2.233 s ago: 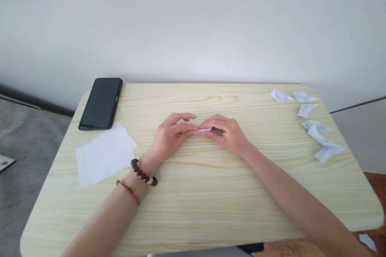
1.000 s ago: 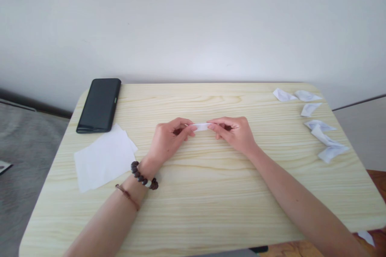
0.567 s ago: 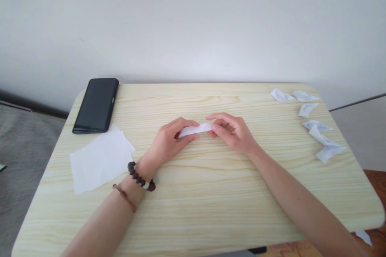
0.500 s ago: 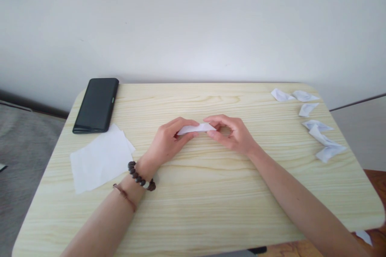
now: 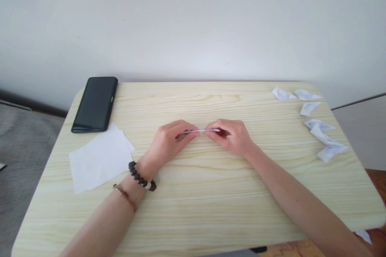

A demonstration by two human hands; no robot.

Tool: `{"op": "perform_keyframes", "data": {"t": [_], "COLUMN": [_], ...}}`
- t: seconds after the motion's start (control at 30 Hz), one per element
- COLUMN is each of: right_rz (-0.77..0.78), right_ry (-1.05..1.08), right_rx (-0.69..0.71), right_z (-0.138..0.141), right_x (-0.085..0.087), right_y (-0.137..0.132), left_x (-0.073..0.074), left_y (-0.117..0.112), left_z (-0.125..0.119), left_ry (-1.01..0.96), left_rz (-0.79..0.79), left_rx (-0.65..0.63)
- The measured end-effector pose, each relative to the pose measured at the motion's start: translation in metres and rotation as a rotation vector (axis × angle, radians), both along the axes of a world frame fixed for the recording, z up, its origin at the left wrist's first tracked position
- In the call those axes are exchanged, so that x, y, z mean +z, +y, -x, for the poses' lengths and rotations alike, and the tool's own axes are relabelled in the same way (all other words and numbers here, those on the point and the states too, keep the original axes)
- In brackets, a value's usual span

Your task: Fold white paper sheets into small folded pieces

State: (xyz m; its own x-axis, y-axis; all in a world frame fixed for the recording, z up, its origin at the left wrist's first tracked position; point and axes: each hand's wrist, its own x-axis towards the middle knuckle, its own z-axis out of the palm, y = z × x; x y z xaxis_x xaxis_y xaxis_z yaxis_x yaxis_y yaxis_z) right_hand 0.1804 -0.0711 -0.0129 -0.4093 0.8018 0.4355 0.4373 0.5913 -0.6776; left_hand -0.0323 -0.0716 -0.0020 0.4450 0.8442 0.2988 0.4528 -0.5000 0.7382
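Note:
A narrow folded strip of white paper [image 5: 201, 131] is held edge-on just above the middle of the light wooden table [image 5: 193, 204]. My left hand [image 5: 169, 141] pinches its left end, with two bracelets on that wrist. My right hand [image 5: 233, 137] pinches its right end. Both hands have their fingers closed on the strip and rest close to the tabletop.
A black phone [image 5: 95, 104] lies at the table's back left corner. A small stack of white paper sheets [image 5: 99, 158] lies in front of it. Several small folded paper pieces [image 5: 316, 124] are scattered along the back right edge. A wall stands behind the table.
The strip was turned from showing its flat face to lying edge-on, and both hands closed in lower over it. The view shifted slightly.

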Motion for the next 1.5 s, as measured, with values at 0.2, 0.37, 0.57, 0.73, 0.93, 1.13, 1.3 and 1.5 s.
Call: {"op": "perform_keyframes", "data": {"t": [0.2,0.37,0.57,0.73,0.93,1.13,1.3,1.5], "right_rz": [-0.012,-0.042,-0.097,-0.064,-0.022,-0.014,-0.009,-0.020], "right_ry": [-0.035,-0.026,-0.021,0.009,-0.070,-0.093,-0.131,-0.122], "right_rx": [0.102,0.077,-0.010,0.018,0.014,0.025,0.014,0.029], "right_z": [-0.002,-0.001,0.000,-0.001,-0.001,0.002,0.003,0.004], "right_x": [-0.003,-0.005,-0.005,-0.006,-0.006,-0.001,0.002,0.004], "right_y": [0.000,0.000,0.001,0.002,0.001,0.000,-0.001,-0.002], "left_x": [-0.004,-0.005,-0.003,0.000,0.000,-0.005,-0.007,-0.005], "left_y": [0.000,-0.001,-0.003,-0.004,-0.001,0.001,0.002,0.001], "left_z": [0.001,0.003,0.005,0.003,0.003,0.004,0.003,0.003], "left_ry": [0.015,0.064,0.051,0.053,0.048,0.106,0.139,0.149], "left_rz": [-0.145,-0.161,-0.122,-0.044,-0.075,-0.144,-0.165,-0.164], "left_rx": [-0.050,0.003,0.040,0.099,0.104,0.011,0.075,0.041]}}
